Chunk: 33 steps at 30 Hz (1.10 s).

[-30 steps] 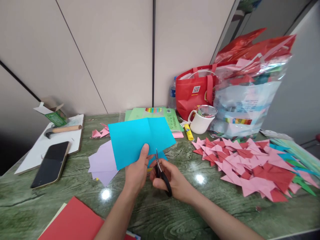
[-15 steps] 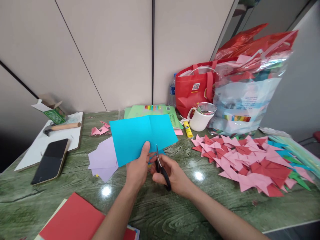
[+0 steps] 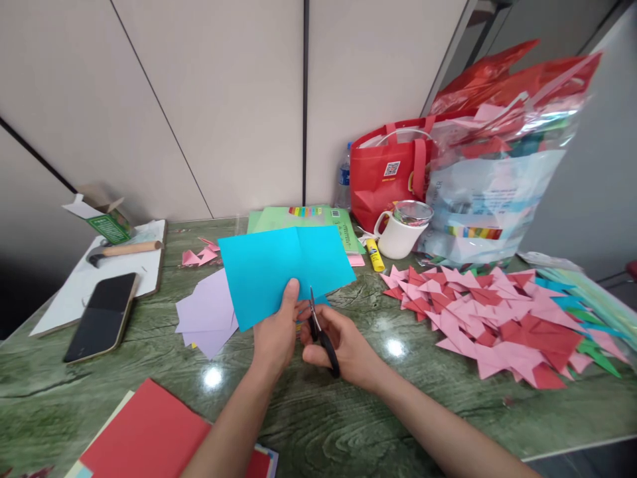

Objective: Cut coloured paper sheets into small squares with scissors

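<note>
Currently, in the head view, the left hand is pinching the blue sheet, thumb pressing the near face, and is holding it over the table, partly covering the purple paper. The right hand is closing around the scissors, whose blades are pointing up at the sheet's lower edge, just right of the left thumb. Whether they are biting the paper, one cannot tell. Judgement: sound cutting is depending on supporting the sheet near the crease, lining up the blades and keeping that thumb clear
</note>
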Tool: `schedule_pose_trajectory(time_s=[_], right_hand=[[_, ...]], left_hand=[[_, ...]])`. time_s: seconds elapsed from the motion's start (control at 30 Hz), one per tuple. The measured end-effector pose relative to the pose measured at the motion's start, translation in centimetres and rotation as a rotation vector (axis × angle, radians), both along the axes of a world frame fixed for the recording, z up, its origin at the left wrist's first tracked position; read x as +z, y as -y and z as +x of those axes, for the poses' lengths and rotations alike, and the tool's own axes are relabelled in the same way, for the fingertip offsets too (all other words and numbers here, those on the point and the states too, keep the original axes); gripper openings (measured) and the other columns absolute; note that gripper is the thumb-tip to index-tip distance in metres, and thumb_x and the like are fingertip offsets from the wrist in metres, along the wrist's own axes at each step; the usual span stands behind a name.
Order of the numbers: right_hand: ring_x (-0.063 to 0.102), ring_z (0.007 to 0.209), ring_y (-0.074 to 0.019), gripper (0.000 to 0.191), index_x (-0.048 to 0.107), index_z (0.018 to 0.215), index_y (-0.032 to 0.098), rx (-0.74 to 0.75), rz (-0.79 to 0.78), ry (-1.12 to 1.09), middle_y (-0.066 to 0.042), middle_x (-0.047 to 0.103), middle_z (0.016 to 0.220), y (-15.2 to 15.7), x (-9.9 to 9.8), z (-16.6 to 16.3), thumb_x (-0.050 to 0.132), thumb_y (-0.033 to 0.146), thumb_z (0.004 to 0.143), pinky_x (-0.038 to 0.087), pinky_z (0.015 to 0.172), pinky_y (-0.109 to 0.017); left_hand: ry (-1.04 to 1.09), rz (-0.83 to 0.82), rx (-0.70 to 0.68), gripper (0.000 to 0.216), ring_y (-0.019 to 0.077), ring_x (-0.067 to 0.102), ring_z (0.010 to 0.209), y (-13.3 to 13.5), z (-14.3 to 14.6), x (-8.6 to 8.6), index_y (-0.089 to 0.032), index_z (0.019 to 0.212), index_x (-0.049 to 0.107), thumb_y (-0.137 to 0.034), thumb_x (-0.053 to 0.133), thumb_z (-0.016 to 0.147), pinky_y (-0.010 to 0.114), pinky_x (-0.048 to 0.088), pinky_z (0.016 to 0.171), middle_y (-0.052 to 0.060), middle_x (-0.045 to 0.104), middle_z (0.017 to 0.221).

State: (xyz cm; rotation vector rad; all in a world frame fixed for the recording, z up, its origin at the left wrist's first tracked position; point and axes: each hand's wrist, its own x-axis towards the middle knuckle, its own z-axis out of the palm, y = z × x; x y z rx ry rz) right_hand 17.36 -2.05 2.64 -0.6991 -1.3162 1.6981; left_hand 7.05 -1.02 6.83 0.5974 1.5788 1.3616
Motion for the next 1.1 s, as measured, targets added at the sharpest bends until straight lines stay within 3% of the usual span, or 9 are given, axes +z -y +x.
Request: schedule_pose_trajectory(time_s=[0.23, 0.5, 0.87, 1.1], right_hand=[[0.047, 0.063, -0.0119, 0.039, 0.049, 0.085, 0.018, -0.022, 0.045, 0.034, 0.002, 0.05, 0.072, 0.0, -0.2, 0.0, 0.071, 0.041, 0.063, 0.037, 0.06, -0.026], [0.045, 0.062, -0.0113, 0.045, 0.047, 0.088, 0.018, -0.009, 0.038, 0.046, 0.002, 0.049, 0.072, 0.1, 0.1, 0.0, 0.07, 0.046, 0.062, 0.036, 0.058, -0.025], [0.045, 0.063, -0.0116, 0.044, 0.047, 0.087, 0.018, -0.004, 0.029, 0.047, 0.002, 0.049, 0.073, 0.1, 0.1, 0.0, 0.072, 0.043, 0.06, 0.035, 0.059, -0.025], [0.045, 0.062, -0.0112, 0.042, 0.048, 0.085, 0.017, -0.008, 0.041, 0.045, 0.002, 0.049, 0.071, 0.0, 0.1, 0.0, 0.072, 0.042, 0.061, 0.035, 0.058, -0.025]], left_hand=[[-0.139, 0.009, -0.086, 0.04, 0.0241, 0.064, 0.072, 0.2, -0.3, -0.5, -0.013, 0.072, 0.064, -0.052, 0.059, 0.063, 0.029, 0.05, 0.052, 0.013, 0.068, 0.078], [-0.137, 0.022, -0.083, 0.034, 0.0228, 0.063, 0.069, 0.3, -0.4, -0.1, -0.015, 0.07, 0.065, -0.048, 0.06, 0.064, 0.027, 0.049, 0.051, 0.011, 0.068, 0.075], [-0.232, 0.072, -0.087, 0.042, 0.0238, 0.063, 0.075, 0.1, -0.7, -1.6, -0.016, 0.069, 0.065, -0.057, 0.055, 0.065, 0.035, 0.047, 0.075, 0.01, 0.069, 0.076], [-0.207, 0.05, -0.105, 0.04, 0.023, 0.063, 0.072, 0.1, -0.5, -1.2, -0.016, 0.067, 0.065, -0.054, 0.055, 0.066, 0.032, 0.049, 0.069, 0.011, 0.068, 0.075]])
